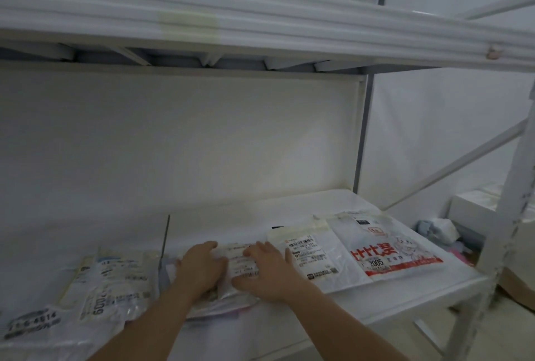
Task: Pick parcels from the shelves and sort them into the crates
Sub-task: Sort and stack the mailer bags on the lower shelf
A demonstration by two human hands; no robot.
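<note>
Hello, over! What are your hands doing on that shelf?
Both hands, left and right, flat on small clear plastic parcel with white label. Parcel lies on white shelf. White label-stickered parcel touches right hand.

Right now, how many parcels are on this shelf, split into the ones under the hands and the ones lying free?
Parcels under the hands: 1, the middle parcel, with left hand and right hand on it.
Parcels lying free: 4, two at left, two at right.
Total: 5, though blur may hide more.

five parcels (315, 256), two hands (199, 269)
</note>
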